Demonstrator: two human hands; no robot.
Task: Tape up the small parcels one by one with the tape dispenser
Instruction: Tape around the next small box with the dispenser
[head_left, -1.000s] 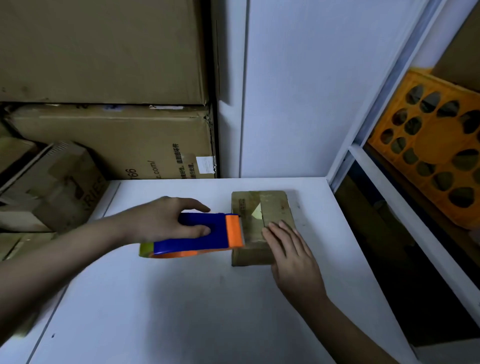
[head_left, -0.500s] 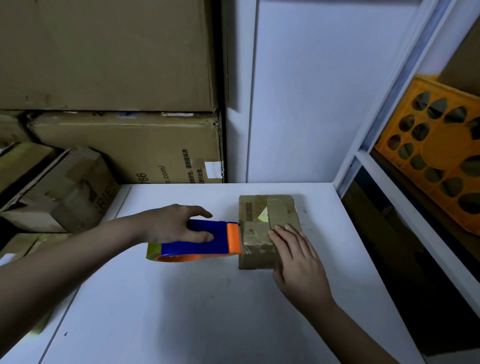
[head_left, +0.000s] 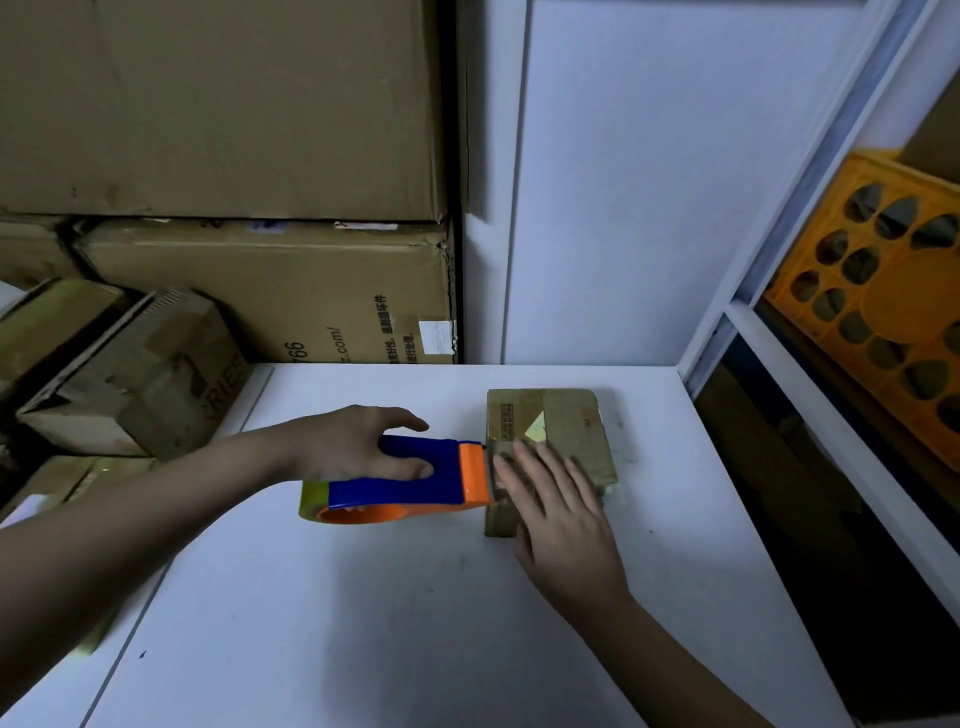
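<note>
While the right hand (head_left: 558, 512) lies flat on the parcel (head_left: 566, 426), its fingers straight and pressing down on the near-left part of the top, the left hand (head_left: 358, 444) grips the dispenser (head_left: 400, 478) from above, thumb hooked over the far side of the blue body and fingers wrapped down its near face. The parcel sits on the white table (head_left: 415, 623), directly under the right fingertips and reaching beyond them toward the wall. The dispenser's orange nose meets the parcel's left edge just left of those fingertips, with the tape roll trailing at the heel of the left hand.

The step in hand looks like laying a strip: the tape end seems to be started at the parcel's left side, though the tape itself is too faint to make out. The next move, as I judge it, calls for drawing the dispenser across the top or down the side while the right palm keeps the parcel from sliding, then tipping the nose to cut. The right fingers lie in the likely path and would need to give way as the nose comes across.

The dispenser's long axis runs left to right, nose pointing right at the parcel. The parcel's long axis runs near to far, roughly crosswise to the dispenser, and older shiny tape and a small pale triangular mark show on its top beyond the fingertips.

Cardboard boxes (head_left: 260, 291) are stacked past the left hand, and an orange crate (head_left: 883, 306) stands well off to the right.
</note>
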